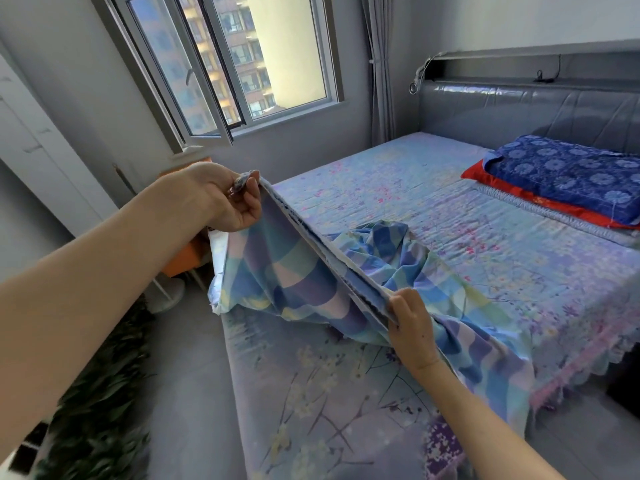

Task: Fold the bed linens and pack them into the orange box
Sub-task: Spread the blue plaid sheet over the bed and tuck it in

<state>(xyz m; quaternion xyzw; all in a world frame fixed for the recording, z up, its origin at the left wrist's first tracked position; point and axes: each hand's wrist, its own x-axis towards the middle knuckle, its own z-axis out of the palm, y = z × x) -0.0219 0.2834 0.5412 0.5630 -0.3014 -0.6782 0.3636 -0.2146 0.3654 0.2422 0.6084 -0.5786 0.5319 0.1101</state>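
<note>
While the orange box (183,258) is half hidden beside the left edge of the bed (485,244), the hem of one checked sheet (298,271) is pinched taut between the left hand (221,195), raised, and the right hand (410,327), lower. Flat bed surface is left open rightward, up to two stacked pillows (568,178).

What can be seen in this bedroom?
bed: one, pale floral cover, centre and right
headboard: one, grey, far end
red pillow: one, red, near the headboard
blue pillow: one, patterned blue, atop the red pillow
checked sheet: one, blue and pastel, held above the bed
orange box: one, orange, beside the bed, mostly hidden
window: one, white-framed, open, left
left hand: one, bare, pinching the sheet's edge high
right hand: one, bare, gripping that edge lower
</note>
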